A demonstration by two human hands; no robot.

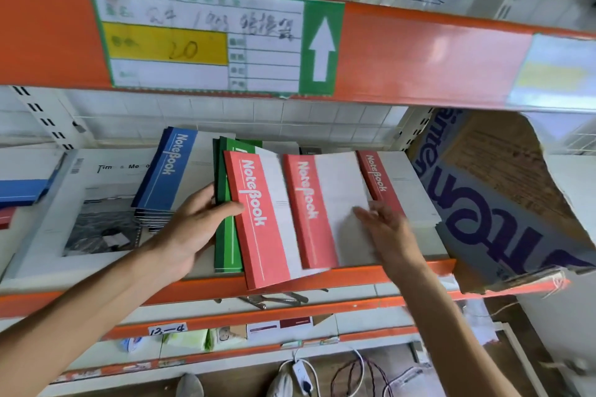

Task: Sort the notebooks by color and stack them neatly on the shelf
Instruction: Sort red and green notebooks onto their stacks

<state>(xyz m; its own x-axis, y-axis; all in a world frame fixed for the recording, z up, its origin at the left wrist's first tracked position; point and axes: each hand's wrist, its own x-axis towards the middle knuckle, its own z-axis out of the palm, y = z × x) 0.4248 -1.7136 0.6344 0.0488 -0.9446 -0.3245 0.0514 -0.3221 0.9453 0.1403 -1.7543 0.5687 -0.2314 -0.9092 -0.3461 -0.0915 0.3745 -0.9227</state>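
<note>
On the orange-edged shelf point(200, 288) lie notebooks in colour groups. A blue stack point(167, 174) sits at the left. A green stack point(227, 235) lies in the middle, partly under a red notebook point(261, 219) whose near end juts over the shelf's front edge. My left hand point(196, 229) grips that red notebook's left edge, thumb on its cover. A second red notebook point(319, 213) lies beside it, and my right hand point(383, 229), blurred, rests flat on its white part with fingers straight. A third red notebook point(387, 184) tops a pile at the right.
A large white book with a grey photo point(93, 203) lies at the left. A torn cardboard box with purple lettering point(496, 203) crowds the shelf's right end. An orange beam with a label point(209, 35) hangs overhead. Lower shelves hold small packets; cables lie on the floor.
</note>
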